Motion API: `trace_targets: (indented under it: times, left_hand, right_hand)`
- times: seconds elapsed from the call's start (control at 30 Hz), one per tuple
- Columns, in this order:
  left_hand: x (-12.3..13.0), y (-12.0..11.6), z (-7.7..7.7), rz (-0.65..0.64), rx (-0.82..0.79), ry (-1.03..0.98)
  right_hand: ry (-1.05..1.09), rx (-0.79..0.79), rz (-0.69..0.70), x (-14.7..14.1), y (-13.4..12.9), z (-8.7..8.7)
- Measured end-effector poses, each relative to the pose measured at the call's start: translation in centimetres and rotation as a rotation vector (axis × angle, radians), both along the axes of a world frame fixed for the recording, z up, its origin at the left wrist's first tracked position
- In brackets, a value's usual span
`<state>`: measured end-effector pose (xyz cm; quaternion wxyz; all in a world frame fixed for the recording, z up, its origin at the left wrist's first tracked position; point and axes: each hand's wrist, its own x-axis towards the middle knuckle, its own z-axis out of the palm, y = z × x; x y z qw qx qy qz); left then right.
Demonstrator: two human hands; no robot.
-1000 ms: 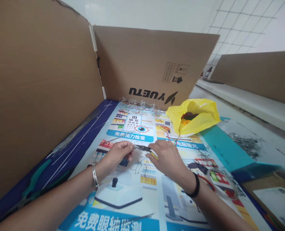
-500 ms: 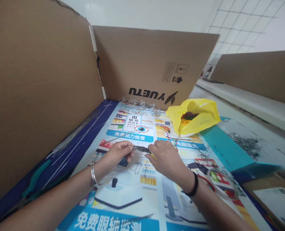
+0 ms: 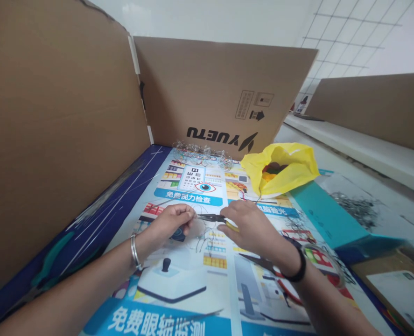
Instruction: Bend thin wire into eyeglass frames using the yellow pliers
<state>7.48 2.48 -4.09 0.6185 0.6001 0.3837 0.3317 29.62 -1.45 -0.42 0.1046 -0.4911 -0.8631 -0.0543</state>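
Over the printed sheet, my right hand is closed round the yellow handles of long-nose pliers, whose dark jaws point left. My left hand is closed in a pinch at the jaw tips, on what looks like a thin metal wire. The wire's end inside the fingers is hidden. Below the hands, several thin bent wires lie on the sheet. Red-handled scissors lie under my right wrist, partly covered by the forearm.
Cardboard panels wall off the left and back. Tangled wire pieces lie at the back, beside a yellow bag. Straight wires and teal-handled pliers are on the left. A teal box stands at right.
My right hand and the pliers have shifted slightly right, away from my left hand, showing more of the jaws. The scissors' blades now show below my right wrist.
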Motion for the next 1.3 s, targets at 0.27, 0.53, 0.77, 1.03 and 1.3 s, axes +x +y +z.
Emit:
trace_targets:
  times: [0.27, 0.53, 0.77, 1.03, 1.3]
  left_hand:
    - [-0.3, -0.1, 0.1, -0.135, -0.064, -0.008]
    - [-0.4, -0.1, -0.1, -0.157, -0.085, -0.022]
    - [-0.4, -0.1, -0.1, -0.181, -0.067, -0.019]
    - [-0.3, -0.1, -0.1, -0.137, -0.069, -0.027]
    - [-0.4, -0.1, -0.4, -0.134, -0.059, -0.034]
  right_hand:
    - [0.049, 0.152, -0.020, 2.2, 1.0, 0.2]
    - [-0.097, 0.128, 0.073, 0.8, 0.3, 0.4]
    - [-0.167, 0.149, 0.081, 0.1, 0.0, 0.1]
    - [-0.167, 0.178, 0.079, -0.1, 0.0, -0.3]
    - [-0.166, 0.189, 0.088, -0.2, -0.1, -0.7]
